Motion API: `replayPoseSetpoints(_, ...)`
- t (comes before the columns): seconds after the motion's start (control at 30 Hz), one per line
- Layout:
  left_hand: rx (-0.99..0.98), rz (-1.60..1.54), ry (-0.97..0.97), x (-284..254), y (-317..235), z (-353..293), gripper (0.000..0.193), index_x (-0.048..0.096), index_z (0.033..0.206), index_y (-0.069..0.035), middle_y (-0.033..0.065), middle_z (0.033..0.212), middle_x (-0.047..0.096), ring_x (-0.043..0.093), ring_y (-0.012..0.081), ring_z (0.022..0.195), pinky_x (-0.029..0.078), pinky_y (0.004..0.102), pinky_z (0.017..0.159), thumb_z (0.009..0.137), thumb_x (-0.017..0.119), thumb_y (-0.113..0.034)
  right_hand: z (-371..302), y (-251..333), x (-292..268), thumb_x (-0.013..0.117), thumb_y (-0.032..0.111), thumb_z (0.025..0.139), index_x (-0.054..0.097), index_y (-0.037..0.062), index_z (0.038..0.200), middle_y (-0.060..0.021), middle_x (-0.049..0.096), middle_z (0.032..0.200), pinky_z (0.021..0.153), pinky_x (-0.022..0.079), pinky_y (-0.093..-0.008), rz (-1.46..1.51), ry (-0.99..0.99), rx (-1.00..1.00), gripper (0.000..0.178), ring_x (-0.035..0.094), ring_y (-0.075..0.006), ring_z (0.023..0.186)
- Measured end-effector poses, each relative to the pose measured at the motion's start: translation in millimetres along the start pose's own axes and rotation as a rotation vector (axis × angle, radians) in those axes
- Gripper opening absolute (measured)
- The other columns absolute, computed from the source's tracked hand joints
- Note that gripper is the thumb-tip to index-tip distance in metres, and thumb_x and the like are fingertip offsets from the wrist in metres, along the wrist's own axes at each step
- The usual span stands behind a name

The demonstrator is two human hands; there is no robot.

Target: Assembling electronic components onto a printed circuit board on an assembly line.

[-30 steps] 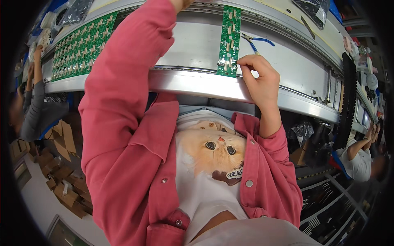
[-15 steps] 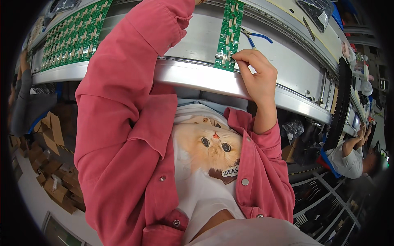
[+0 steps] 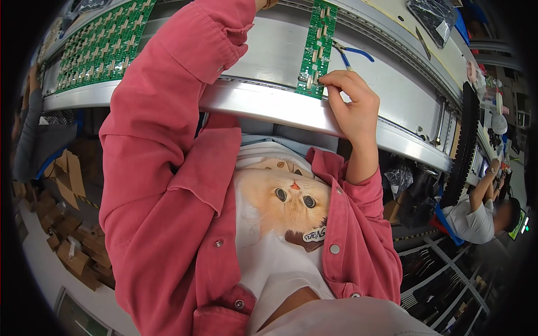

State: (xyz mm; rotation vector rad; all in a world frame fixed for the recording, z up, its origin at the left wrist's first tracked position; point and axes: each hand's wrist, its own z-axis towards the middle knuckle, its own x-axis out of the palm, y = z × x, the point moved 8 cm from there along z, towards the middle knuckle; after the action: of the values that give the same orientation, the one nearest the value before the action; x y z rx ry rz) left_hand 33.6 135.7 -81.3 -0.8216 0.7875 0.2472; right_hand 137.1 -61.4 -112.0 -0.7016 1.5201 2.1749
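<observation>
A narrow green circuit board (image 3: pixel 314 59) with a row of pale connectors lies across the metal rails of the work line in front of me. My right hand (image 3: pixel 354 101) is at its near right edge, thumb and forefinger pinched together at a connector. Whatever sits between those fingertips is too small to make out. My left arm, in a pink sleeve, reaches forward past the top of the picture. Only a sliver of my left hand (image 3: pixel 268 4) shows there, its fingers cut off. Blue-handled pliers (image 3: pixel 354 52) lie just right of the board.
A large panel of green circuit boards (image 3: pixel 103 47) rests on the rails at the left. The rounded metal front rail (image 3: pixel 269 101) runs between me and the work. Bagged dark parts (image 3: pixel 432 19) lie at the far right. Cardboard boxes (image 3: pixel 70 224) are low left; a co-worker (image 3: pixel 476 218) sits right.
My left sleeve has shifted a little to the left. My right hand stays pinched at the board's near edge. The co-worker at the right has moved an arm and their head.
</observation>
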Motion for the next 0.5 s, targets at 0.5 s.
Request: replayPoseSetpoints(0.5, 0.108, -0.043, 0.110, -31, -88, -56, 0.011, 0.065, 0.076, 0.004, 0.0172, 0.076, 0.067, 0.062, 0.0323, 0.069, 0.050, 0.0361, 0.067, 0.076, 0.056, -0.003, -3, 4, -4, 0.054, -0.008, 0.075, 0.067, -0.0009, 0.087, -0.0074, 0.064, 0.093, 0.070, 0.045, -0.0225, 0.034, -0.025, 0.006, 0.019, 0.058, -0.0171, 0.077)
